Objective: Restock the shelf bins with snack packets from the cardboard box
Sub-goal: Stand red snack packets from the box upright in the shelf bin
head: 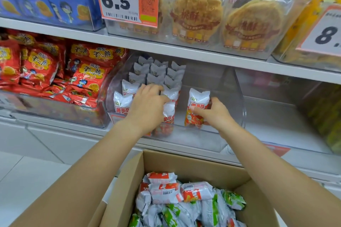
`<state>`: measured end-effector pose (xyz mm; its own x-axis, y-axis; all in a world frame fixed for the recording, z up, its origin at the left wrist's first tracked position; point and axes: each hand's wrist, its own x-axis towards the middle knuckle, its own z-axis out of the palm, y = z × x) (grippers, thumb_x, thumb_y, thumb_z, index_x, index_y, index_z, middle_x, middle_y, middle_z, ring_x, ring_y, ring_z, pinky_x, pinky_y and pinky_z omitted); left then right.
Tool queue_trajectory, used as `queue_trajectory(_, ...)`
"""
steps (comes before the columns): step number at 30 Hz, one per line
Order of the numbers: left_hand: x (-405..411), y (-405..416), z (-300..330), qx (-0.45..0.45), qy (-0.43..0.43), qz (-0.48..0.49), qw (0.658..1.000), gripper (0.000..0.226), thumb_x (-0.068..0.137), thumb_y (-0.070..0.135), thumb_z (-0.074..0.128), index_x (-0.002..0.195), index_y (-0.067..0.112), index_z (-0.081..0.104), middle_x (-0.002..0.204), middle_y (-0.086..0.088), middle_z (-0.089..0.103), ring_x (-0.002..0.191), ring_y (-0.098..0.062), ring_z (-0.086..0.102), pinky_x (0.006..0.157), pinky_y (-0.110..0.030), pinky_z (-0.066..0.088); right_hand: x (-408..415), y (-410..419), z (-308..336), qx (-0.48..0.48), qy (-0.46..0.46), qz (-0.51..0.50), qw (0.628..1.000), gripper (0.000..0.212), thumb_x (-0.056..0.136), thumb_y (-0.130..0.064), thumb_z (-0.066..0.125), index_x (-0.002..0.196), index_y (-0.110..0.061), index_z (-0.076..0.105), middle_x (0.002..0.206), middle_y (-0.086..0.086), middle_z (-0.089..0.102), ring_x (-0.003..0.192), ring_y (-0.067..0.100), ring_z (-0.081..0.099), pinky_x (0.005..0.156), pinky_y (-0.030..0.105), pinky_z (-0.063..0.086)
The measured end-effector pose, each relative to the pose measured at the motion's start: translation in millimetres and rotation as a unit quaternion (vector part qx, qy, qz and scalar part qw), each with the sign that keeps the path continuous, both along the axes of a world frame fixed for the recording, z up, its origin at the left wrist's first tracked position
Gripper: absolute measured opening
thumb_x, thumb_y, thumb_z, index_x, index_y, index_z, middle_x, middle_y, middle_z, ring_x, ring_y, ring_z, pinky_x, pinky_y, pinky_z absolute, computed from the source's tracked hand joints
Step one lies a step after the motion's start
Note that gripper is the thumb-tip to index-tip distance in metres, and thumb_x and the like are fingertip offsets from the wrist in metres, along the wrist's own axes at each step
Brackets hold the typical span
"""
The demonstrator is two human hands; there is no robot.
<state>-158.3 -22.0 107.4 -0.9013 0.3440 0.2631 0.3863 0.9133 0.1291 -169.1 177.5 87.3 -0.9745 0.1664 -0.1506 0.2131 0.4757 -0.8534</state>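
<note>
Reaching into the clear shelf bin (238, 97) with both hands. Left hand (147, 105) spread over the front rows of white-and-orange snack packets (156, 72), fingers lightly curled across the tops; grip loose, resting on and pressing the packets, and hard to say whether any single packet is actually pinched, since the palm covers the middle of the front row. Right hand (214, 111) wrapped round one upright packet (197, 105), thumb across its printed front, fingers hidden behind it; grip closed firmly on that packet, standing apart from the rows on the bin floor, right of them. Lower part of a packet (168, 114) beside the left hand seen only through the bin's front wall, blurred. Rear rows showing only their crimped white tops. Cardboard box (184, 162) below, between the forearms, cut off at the bottom edge, holding a loose heap of orange-printed and green-printed packets (184, 199). Red snack bags (86, 75) piled in the bin to the left; round biscuits in clear wrappers (197, 14) on the shelf above, behind an orange price tag (120, 0) reading 6.5. Second price tag (326, 35) at right cut off after an 8. Neighbouring bin contents at far right too blurred to tell.
</note>
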Motion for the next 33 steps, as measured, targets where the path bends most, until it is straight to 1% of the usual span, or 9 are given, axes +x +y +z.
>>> queue_trajectory(3, 5.4, -1.0, -5.4, 0.094, -0.050, 0.027, 0.994, 0.053, 0.089, 0.025, 0.041, 0.141, 0.018, 0.045, 0.153, -0.005, 0.031, 0.141, -0.022, 0.022, 0.115, -0.034, 0.009, -14.1, 1.5, -6.3, -0.026, -0.007, -0.016, 0.999, 0.047, 0.076, -0.032, 0.077, 0.114, -0.017, 0.053, 0.117, 0.004, 0.064, 0.107, 0.027, 0.062, 0.092, 0.049, 0.050)
queue_trajectory(6, 10.0, 4.2, -22.9, 0.049, -0.015, 0.027, 0.998, 0.072, 0.086, 0.053, 0.013, 0.144, 0.021, 0.040, 0.152, -0.003, 0.036, 0.142, -0.019, 0.025, 0.116, -0.036, -0.002, -33.3, 0.7, -13.2, -0.062, -0.008, -0.046, 0.997, 0.035, 0.076, -0.028, 0.076, 0.102, -0.022, 0.054, 0.113, 0.007, 0.066, 0.104, 0.029, 0.064, 0.091, 0.050, 0.051)
queue_trajectory(9, 7.5, 4.6, -37.9, 0.026, 0.045, 0.032, 0.998, 0.062, 0.092, 0.048, 0.024, 0.136, 0.015, 0.052, 0.139, -0.008, 0.053, 0.131, -0.025, 0.045, 0.114, -0.040, 0.009, -61.4, -4.1, -13.4, -0.056, -0.001, -0.078, 0.995, 0.024, 0.082, -0.020, 0.069, 0.099, -0.017, 0.053, 0.103, 0.009, 0.067, 0.100, 0.032, 0.065, 0.087, 0.047, 0.054)
queue_trajectory(12, 4.1, 7.7, -44.1, 0.033, 0.082, 0.044, 0.995, 0.054, 0.091, 0.041, 0.032, 0.130, 0.013, 0.058, 0.132, -0.009, 0.059, 0.123, -0.027, 0.052, 0.113, -0.044, 0.020, -91.9, -14.8, -10.1, -0.028, 0.019, -0.110, 0.993, 0.044, 0.083, -0.026, 0.065, 0.122, -0.012, 0.049, 0.113, 0.004, 0.063, 0.104, 0.027, 0.062, 0.086, 0.037, 0.053)
queue_trajectory(14, 2.4, 8.4, -46.5, 0.038, 0.095, 0.045, 0.994, 0.054, 0.089, 0.039, 0.034, 0.128, 0.013, 0.060, 0.131, -0.009, 0.059, 0.121, -0.027, 0.053, 0.112, -0.046, 0.024, -111.1, -21.9, -13.1, -0.016, 0.032, -0.121, 0.992, 0.047, 0.081, -0.033, 0.064, 0.122, -0.013, 0.051, 0.115, 0.003, 0.064, 0.103, 0.025, 0.063, 0.084, 0.035, 0.052)
queue_trajectory(16, 3.1, 7.4, -47.0, 0.039, 0.089, 0.047, 0.994, 0.054, 0.088, 0.038, 0.035, 0.127, 0.012, 0.060, 0.133, -0.009, 0.058, 0.121, -0.027, 0.053, 0.112, -0.046, 0.025, -121.7, -31.0, -16.9, -0.013, 0.056, -0.117, 0.991, 0.048, 0.080, -0.036, 0.063, 0.120, -0.011, 0.054, 0.115, 0.007, 0.065, 0.104, 0.027, 0.063, 0.080, 0.033, 0.051)
queue_trajectory(23, 3.5, 7.2, -46.2, 0.042, 0.090, 0.048, 0.994, 0.054, 0.084, 0.039, 0.039, 0.128, 0.014, 0.061, 0.138, -0.009, 0.054, 0.123, -0.025, 0.051, 0.113, -0.043, 0.022, -128.9, -35.7, -38.1, 0.084, 0.087, -0.129, 0.984, 0.046, 0.094, -0.023, 0.052, 0.132, -0.002, 0.039, 0.133, 0.019, 0.049, 0.124, 0.032, 0.046, 0.094, 0.033, 0.036)
queue_trajectory(28, 3.8, 6.9, -46.1, 0.049, 0.095, 0.047, 0.993, 0.051, 0.083, 0.037, 0.041, 0.124, 0.015, 0.063, 0.139, -0.009, 0.053, 0.123, -0.025, 0.051, 0.113, -0.044, 0.023, -129.7, -32.8, -43.9, 0.079, 0.115, -0.108, 0.984, 0.032, 0.092, -0.017, 0.051, 0.122, -0.008, 0.044, 0.120, 0.013, 0.061, 0.111, 0.030, 0.057, 0.081, 0.030, 0.039)
queue_trajectory(33, 5.0, 6.6, -46.7, 0.047, 0.090, 0.047, 0.994, 0.053, 0.084, 0.038, 0.039, 0.124, 0.014, 0.062, 0.140, -0.009, 0.051, 0.124, -0.025, 0.051, 0.113, -0.041, 0.019, -120.9, -30.9, -31.8, 0.023, 0.069, -0.115, 0.991, 0.049, 0.092, -0.020, 0.053, 0.138, -0.014, 0.037, 0.133, 0.011, 0.054, 0.121, 0.029, 0.053, 0.096, 0.034, 0.042)
